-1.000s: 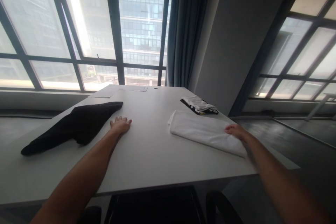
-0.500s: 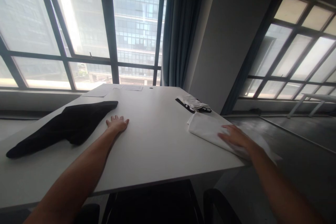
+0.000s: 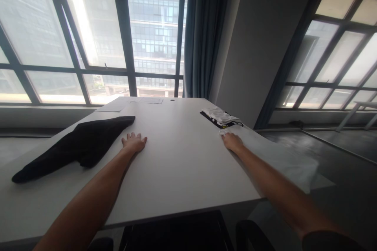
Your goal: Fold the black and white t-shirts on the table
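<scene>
My left hand (image 3: 134, 143) lies flat on the white table with its fingers spread and nothing in it. Just left of it is a long black garment (image 3: 79, 141), folded and lying flat; its kind is unclear. At the table's right side my right hand (image 3: 233, 142) has its fingers closed on the corner of a thin, see-through white plastic bag (image 3: 294, 162). The bag spreads behind my right forearm and past the table's right edge, blurred in part. Beyond my right fingers rests a small pile of white and black cloth (image 3: 222, 117).
The white table (image 3: 182, 164) has sheets of paper (image 3: 144, 101) at its far end and a dark round hole there. A black chair (image 3: 176, 231) stands at the front edge. Windows, a blue curtain (image 3: 200, 31) and a grey pillar lie behind.
My right hand has moved forward and left, from on top of the folded white bag to its corner near the cloth pile. The bag now looks spread out to the right. My left hand stays put.
</scene>
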`<move>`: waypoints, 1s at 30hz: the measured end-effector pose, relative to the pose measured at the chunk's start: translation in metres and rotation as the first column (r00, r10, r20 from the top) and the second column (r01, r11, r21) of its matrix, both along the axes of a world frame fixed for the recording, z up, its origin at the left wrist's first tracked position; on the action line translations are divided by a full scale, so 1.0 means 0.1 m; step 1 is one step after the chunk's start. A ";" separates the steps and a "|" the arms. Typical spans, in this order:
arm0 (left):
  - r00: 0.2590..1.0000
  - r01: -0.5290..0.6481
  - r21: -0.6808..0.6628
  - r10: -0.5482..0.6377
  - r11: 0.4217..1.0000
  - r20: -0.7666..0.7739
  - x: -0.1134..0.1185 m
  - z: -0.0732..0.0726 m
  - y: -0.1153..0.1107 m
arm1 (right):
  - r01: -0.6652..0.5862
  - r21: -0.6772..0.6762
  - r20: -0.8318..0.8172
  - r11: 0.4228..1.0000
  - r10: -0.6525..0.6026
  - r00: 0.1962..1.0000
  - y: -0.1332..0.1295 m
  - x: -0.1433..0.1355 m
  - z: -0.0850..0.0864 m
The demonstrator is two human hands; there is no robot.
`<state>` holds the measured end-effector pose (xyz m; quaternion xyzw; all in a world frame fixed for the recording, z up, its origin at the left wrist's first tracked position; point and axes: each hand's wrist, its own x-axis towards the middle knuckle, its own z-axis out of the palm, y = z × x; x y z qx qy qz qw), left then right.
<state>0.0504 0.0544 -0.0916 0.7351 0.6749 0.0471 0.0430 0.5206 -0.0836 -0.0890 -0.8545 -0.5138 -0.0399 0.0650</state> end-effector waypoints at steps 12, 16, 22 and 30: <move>1.000 -0.026 0.046 0.026 0.999 -0.010 0.08 0.00 -0.01 | 0.045 0.063 0.086 0.997 -0.050 0.995 0.96 0.24 -0.01; 0.999 -0.046 0.031 0.046 0.998 0.003 0.15 0.00 0.01 | -0.012 0.058 0.090 0.998 0.006 0.996 1.19 0.18 0.00; 1.000 -0.002 0.050 0.002 0.999 -0.001 0.07 -0.01 0.03 | -0.017 0.033 0.038 0.999 0.016 0.999 1.38 0.14 0.05; 0.967 -0.088 0.255 0.021 0.963 0.254 -0.50 0.30 0.26 | -0.090 0.030 0.203 0.995 0.082 0.976 1.32 -0.25 0.03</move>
